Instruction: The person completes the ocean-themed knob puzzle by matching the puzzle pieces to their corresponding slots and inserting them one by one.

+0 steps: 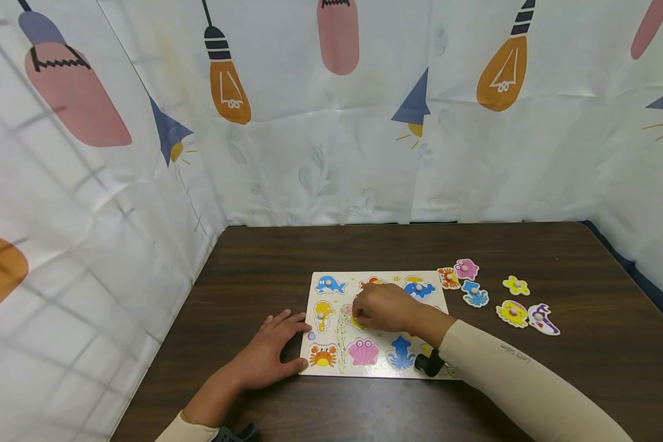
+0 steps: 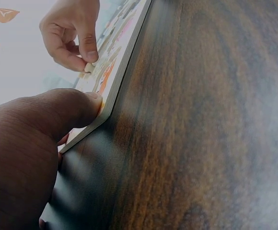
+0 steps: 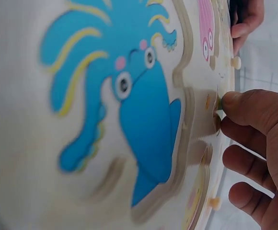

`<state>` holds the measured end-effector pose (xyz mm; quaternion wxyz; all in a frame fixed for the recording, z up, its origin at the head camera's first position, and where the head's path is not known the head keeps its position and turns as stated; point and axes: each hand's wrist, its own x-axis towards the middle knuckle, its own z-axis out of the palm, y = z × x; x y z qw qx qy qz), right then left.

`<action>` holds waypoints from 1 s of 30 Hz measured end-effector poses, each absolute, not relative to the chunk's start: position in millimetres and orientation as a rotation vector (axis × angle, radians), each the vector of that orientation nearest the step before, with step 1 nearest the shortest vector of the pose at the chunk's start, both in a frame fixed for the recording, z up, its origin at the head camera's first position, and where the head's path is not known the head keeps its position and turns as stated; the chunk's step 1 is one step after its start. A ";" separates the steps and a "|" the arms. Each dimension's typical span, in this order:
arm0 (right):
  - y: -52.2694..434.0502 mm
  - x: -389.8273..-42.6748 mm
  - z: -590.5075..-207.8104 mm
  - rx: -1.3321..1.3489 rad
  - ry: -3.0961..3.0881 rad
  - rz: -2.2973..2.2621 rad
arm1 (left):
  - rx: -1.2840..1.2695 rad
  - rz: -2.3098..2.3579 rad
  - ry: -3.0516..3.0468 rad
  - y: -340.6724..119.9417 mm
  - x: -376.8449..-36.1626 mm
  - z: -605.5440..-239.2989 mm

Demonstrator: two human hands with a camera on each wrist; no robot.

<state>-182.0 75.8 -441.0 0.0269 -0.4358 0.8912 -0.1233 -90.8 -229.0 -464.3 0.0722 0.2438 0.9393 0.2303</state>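
A white wooden puzzle board [image 1: 337, 344] printed with sea animals lies on the table. My left hand [image 1: 267, 353] rests along its left edge, fingers spread, with the thumb [image 2: 84, 108] on the near corner. Over the board's middle, my right hand [image 1: 387, 307] pinches a small puzzle piece between thumb and forefinger; only a yellow-green sliver [image 3: 219, 104] of it shows. Its shape is hidden by the fingers. Knobs stand on the yellow seahorse [image 1: 323, 316] and the blue whale [image 1: 418, 287]. In the near row are a crab picture [image 1: 323, 356], a pink shell [image 1: 363, 352] and a blue squid [image 1: 400, 353].
Right of the board lie several loose knobbed pieces: a crab [image 1: 449, 278], a pink shell [image 1: 466, 269], a blue squid [image 1: 475, 294], a yellow star [image 1: 516, 285], a yellow fish [image 1: 512, 313] and a purple-and-white piece [image 1: 543, 319]. A printed curtain [image 1: 331, 166] hangs behind the dark table [image 1: 265, 264].
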 end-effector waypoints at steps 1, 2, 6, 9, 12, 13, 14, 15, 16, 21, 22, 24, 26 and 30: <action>77.4 -181.8 -441.1 -1.345 2.756 -0.377 | 0.734 0.692 2.822 -228.8 -90.8 -464.2; 79.1 -181.3 -440.6 -1.340 2.757 -0.376 | 0.734 0.694 2.822 -228.7 -90.9 -464.0; 86.2 -179.6 -439.9 -1.326 2.757 -0.375 | 0.734 0.699 2.822 -228.5 -91.1 -464.0; 92.4 -177.8 -439.3 -1.317 2.751 -0.370 | 0.732 0.695 2.822 -228.3 -91.1 -464.1; 99.7 -175.5 -438.5 -1.281 2.753 -0.372 | 0.729 0.690 2.823 -228.0 -90.9 -464.1; 102.2 -174.5 -438.3 -1.264 2.756 -0.373 | 0.730 0.693 2.823 -228.0 -90.9 -463.9; 104.8 -173.8 -438.1 -1.247 2.757 -0.377 | 0.728 0.692 2.823 -228.0 -90.8 -463.9; 107.4 -172.8 -437.7 -1.230 2.757 -0.384 | 0.728 0.692 2.823 -228.1 -90.7 -464.1; 110.3 -171.9 -437.4 -1.220 2.757 -0.390 | 0.727 0.694 2.823 -228.1 -90.8 -464.1; 123.5 -168.6 -437.0 -1.205 2.770 -0.386 | 0.729 0.689 2.827 -228.8 -91.7 -465.6; 125.8 -168.1 -437.1 -1.205 2.772 -0.385 | 0.729 0.687 2.829 -229.0 -91.8 -465.8; 130.1 -167.3 -437.2 -1.199 2.778 -0.388 | 0.725 0.683 2.832 -229.5 -92.1 -466.5; 134.6 -166.1 -436.8 -1.181 2.781 -0.403 | 0.714 0.673 2.832 -230.0 -92.4 -467.1; 145.2 -164.0 -436.9 -1.154 2.807 -0.409 | 0.694 0.656 2.825 -230.4 -92.9 -466.6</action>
